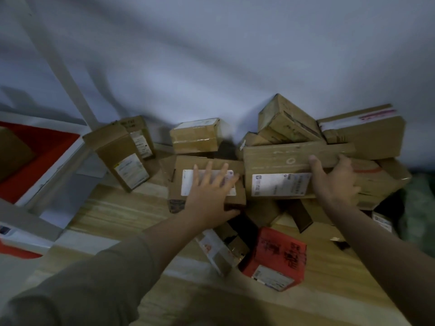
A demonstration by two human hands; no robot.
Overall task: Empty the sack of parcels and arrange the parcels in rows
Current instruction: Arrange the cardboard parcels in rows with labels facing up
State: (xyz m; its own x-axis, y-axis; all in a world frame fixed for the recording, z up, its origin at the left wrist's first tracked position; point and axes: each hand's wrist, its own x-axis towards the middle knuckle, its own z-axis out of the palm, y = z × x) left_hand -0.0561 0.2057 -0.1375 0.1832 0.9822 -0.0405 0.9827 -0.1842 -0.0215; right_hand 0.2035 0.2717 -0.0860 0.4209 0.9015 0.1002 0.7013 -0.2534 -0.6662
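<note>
Now left hand (210, 198) flat, fingers spread, on labelled brown cardboard box (207, 182); right hand (334, 182) grips long flat brown carton (280, 170). Best slide carton flush beside box, square edges.

A pale grey-white wall (211, 55) fills the upper half; a white slanted bar (70, 74) runs down across it at the left; a red and white panel (37, 158) sits at the left edge; light wooden floor (122, 215) spreads below.
</note>
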